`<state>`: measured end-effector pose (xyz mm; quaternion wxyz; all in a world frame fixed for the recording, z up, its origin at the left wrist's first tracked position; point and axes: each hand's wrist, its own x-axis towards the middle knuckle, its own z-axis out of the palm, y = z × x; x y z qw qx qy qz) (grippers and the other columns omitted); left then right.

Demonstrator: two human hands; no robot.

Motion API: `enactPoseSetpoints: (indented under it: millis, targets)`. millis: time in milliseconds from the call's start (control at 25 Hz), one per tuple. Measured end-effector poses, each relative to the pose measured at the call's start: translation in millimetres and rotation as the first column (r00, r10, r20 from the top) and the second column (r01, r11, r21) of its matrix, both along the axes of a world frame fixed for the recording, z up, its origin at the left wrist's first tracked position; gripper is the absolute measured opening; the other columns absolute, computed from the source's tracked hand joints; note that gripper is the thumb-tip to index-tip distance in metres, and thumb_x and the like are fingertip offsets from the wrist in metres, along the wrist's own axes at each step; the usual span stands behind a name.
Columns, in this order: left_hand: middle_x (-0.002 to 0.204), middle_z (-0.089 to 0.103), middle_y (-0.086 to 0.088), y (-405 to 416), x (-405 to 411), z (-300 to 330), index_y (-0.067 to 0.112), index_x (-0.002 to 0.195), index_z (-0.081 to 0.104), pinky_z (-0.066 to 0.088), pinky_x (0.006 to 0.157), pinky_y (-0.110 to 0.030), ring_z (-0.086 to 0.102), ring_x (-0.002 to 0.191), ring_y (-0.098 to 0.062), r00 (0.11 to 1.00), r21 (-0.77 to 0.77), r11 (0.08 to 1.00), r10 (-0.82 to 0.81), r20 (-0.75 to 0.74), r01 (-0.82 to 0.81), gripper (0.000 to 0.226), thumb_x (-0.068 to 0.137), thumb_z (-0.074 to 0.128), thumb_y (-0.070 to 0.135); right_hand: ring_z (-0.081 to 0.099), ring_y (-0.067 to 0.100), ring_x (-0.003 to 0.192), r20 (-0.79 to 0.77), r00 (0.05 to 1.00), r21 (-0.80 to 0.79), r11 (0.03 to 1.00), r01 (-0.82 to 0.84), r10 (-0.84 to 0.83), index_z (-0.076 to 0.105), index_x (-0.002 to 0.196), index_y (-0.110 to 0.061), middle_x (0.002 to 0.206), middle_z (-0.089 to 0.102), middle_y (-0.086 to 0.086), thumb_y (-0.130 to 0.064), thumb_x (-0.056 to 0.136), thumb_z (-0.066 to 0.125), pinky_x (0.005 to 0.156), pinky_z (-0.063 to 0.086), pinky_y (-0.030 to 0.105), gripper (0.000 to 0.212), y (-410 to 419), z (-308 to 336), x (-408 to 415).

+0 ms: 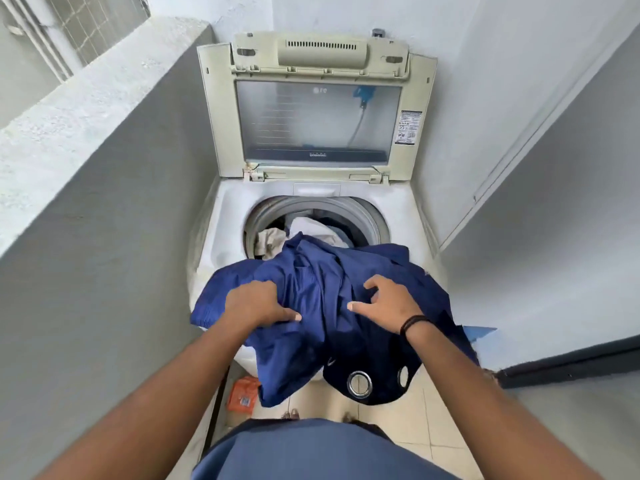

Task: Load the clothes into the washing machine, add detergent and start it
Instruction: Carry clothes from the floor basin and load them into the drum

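Across the middle of the frame lies a big blue cloth (311,289), draped over the front edge of the white washing machine (408,216). It stretches from left to right, and one end hangs down toward the floor, showing a metal ring (359,383). The left hand (258,303) bunches the cloth in curled fingers. The right hand (388,299) rests on top with bent fingers, digging into the folds. Both arms reach forward. More clothes (298,233) sit in the tub. The lid (318,109) stands up, open.
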<state>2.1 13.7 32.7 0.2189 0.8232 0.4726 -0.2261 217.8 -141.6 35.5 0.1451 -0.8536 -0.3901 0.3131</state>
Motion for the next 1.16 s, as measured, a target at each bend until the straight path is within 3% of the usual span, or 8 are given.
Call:
enactPoseSetpoints:
  millis: [240, 320, 400, 480, 600, 800, 960, 1160]
  targets:
    - [0.060, 0.053, -0.002, 27, 30, 20, 0.013, 0.064, 0.044, 0.041, 0.057, -0.035, 0.059, 0.067, -0.030, 0.895, 0.010, 0.994, 0.091, 0.436, -0.106, 0.039, 0.098, 0.058, 0.029, 0.070, 0.032, 0.063, 0.053, 0.979, -0.107, 0.975, -0.192, 0.199, 0.033, 0.098, -0.019, 0.091, 0.064, 0.011, -0.022, 0.091, 0.057, 0.065, 0.060, 0.045, 0.025, 30, -13, -16]
    - [0.061, 0.053, -0.005, 40, 46, 47, 0.008, 0.066, 0.049, 0.041, 0.063, -0.038, 0.054, 0.067, -0.025, 0.697, 0.032, 0.971, 0.147, 0.702, -0.237, 0.041, 0.099, 0.059, 0.029, 0.069, 0.031, 0.055, -0.018, 0.987, -0.082, 0.983, -0.162, 0.161, 0.036, 0.095, -0.020, 0.082, 0.063, 0.012, -0.010, 0.090, 0.052, 0.059, 0.060, 0.046, 0.020, 30, -14, -10]
    - [0.081, 0.066, 0.002, 50, 55, 69, 0.005, 0.085, 0.063, 0.047, 0.075, -0.038, 0.060, 0.080, -0.015, 0.341, -0.103, 0.946, 0.211, 0.916, -0.308, 0.027, 0.096, 0.061, 0.030, 0.069, 0.030, 0.055, -0.071, 0.989, -0.058, 0.990, -0.132, 0.127, 0.039, 0.096, -0.018, 0.078, 0.063, 0.012, -0.006, 0.090, 0.051, 0.057, 0.060, 0.045, 0.017, 26, -16, -6]
    - [0.140, 0.053, 0.020, 55, 52, 79, 0.018, 0.128, 0.065, 0.040, 0.110, -0.027, 0.048, 0.137, -0.007, 0.185, -0.242, 0.957, 0.270, 0.945, -0.159, 0.033, 0.096, 0.068, 0.025, 0.069, 0.026, 0.053, -0.124, 0.989, -0.031, 0.995, -0.090, 0.085, 0.045, 0.100, -0.014, 0.077, 0.066, 0.011, -0.007, 0.091, 0.053, 0.056, 0.060, 0.042, 0.014, 24, -16, -5]
    - [0.160, 0.025, 0.015, 46, 36, 56, 0.030, 0.153, 0.042, 0.015, 0.126, -0.031, 0.008, 0.154, -0.007, 0.507, -0.197, 0.980, 0.183, 0.842, -0.027, 0.077, 0.087, 0.082, 0.028, 0.070, 0.026, 0.053, -0.144, 0.988, 0.007, 0.999, -0.049, 0.049, 0.049, 0.096, -0.010, 0.077, 0.068, 0.013, -0.006, 0.090, 0.050, 0.054, 0.060, 0.042, 0.008, 27, -13, -10]
    - [0.153, 0.047, 0.000, 7, 10, -9, 0.022, 0.154, 0.040, 0.041, 0.112, -0.042, 0.045, 0.141, -0.025, 0.888, -0.182, 0.982, 0.120, 0.443, -0.042, 0.097, 0.075, 0.085, 0.055, 0.058, 0.022, 0.039, -0.339, 0.932, 0.215, 0.954, 0.211, -0.130, 0.052, 0.082, -0.001, 0.066, 0.045, 0.013, 0.003, 0.092, 0.047, 0.047, 0.050, 0.044, 0.013, 58, 16, -20]
    - [0.119, 0.062, -0.009, 4, 2, -28, 0.017, 0.114, 0.064, 0.050, 0.090, -0.044, 0.056, 0.119, -0.035, 0.919, 0.162, 0.981, 0.039, 0.392, -0.111, 0.030, 0.087, 0.072, 0.027, 0.069, 0.016, 0.067, -0.768, 0.627, 0.358, 0.722, 0.591, -0.132, 0.060, 0.109, -0.007, 0.088, 0.066, 0.009, 0.000, 0.100, 0.051, 0.066, 0.059, 0.029, 0.015, 97, 67, -25]
    - [0.076, 0.060, -0.006, 44, -3, -7, 0.022, 0.074, 0.047, 0.041, 0.065, -0.036, 0.062, 0.083, -0.035, 0.844, 0.099, 0.949, 0.214, 0.491, -0.299, 0.026, 0.091, 0.067, 0.023, 0.047, 0.019, 0.134, -0.147, 0.987, 0.343, 0.939, -0.011, 0.065, 0.042, 0.149, -0.022, 0.147, 0.049, 0.003, -0.027, 0.093, 0.069, 0.112, 0.040, 0.038, 0.062, 87, 39, -14]
